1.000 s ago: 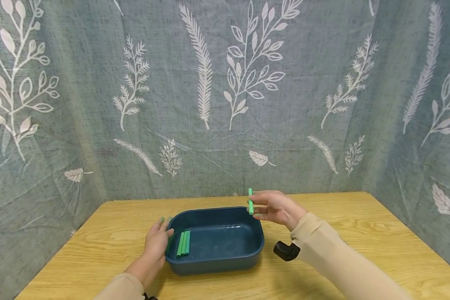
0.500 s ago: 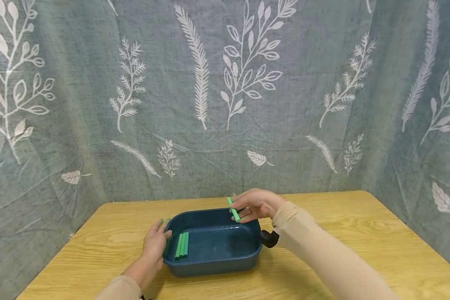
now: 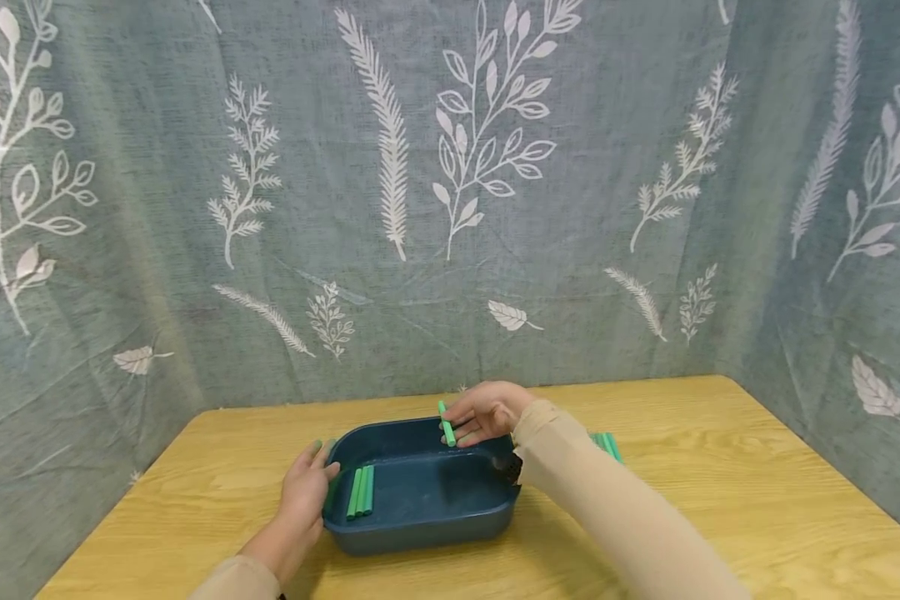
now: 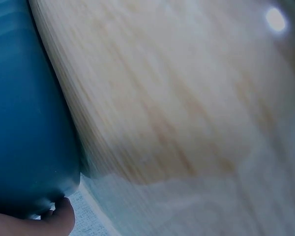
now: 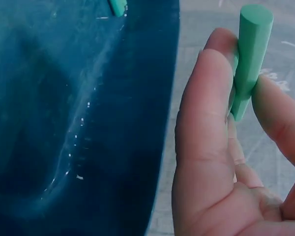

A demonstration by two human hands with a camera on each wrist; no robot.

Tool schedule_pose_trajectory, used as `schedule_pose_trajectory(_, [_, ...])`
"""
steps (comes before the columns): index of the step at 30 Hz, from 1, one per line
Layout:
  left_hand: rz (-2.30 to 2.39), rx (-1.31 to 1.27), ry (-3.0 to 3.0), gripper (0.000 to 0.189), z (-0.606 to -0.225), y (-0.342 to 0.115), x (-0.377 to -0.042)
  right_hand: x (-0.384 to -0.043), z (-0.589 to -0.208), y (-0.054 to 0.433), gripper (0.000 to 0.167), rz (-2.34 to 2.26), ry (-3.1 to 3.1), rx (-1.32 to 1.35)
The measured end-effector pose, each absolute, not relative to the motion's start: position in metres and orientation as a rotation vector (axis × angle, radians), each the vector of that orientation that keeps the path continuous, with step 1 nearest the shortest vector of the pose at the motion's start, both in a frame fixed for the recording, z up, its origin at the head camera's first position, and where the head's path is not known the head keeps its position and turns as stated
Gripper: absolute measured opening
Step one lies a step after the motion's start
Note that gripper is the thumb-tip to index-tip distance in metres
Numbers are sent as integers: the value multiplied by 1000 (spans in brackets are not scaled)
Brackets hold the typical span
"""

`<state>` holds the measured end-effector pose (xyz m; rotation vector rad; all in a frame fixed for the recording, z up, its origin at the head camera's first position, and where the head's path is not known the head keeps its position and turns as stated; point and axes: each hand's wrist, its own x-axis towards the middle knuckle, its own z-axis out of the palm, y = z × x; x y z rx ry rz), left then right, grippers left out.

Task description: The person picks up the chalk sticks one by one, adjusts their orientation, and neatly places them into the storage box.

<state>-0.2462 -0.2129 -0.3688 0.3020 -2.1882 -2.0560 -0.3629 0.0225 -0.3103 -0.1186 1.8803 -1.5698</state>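
My right hand (image 3: 487, 410) pinches a green chalk stick (image 3: 447, 425) between thumb and fingers, over the far right part of a dark blue tub (image 3: 423, 533). In the right wrist view the held chalk (image 5: 253, 54) stands nearly upright, with a flat top and faceted sides. My left hand (image 3: 305, 487) holds the tub at its left side, thumb at the rim and fingers along the outer wall. Three green chalk sticks (image 3: 360, 492) lie side by side at the left end inside the tub. The left wrist view shows the tub's outer wall (image 4: 29, 113) and a bent digit at its corner.
More green sticks (image 3: 607, 444) lie on the table to the right, partly hidden by my right sleeve (image 3: 592, 492). The wooden table (image 3: 690, 467) ends at a grey-green leaf-patterned curtain (image 3: 450, 333) at the back and sides.
My right hand has moved left with the chalk stick, from the tub's right rim to over its inside. Sticks on the table have come into view behind the sleeve. My left hand stays at the tub.
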Motion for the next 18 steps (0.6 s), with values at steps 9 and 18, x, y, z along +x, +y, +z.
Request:
schedule_pose_trajectory(9, [-2072, 316, -2163, 58, -376, -218, -242, -365, -320, -6, 29, -1490, 1902, -117])
schedule_pose_trajectory(18, [-2089, 314, -2142, 57, -370, -213, -242, -359, -327, -24, 36, -1455, 1917, -116])
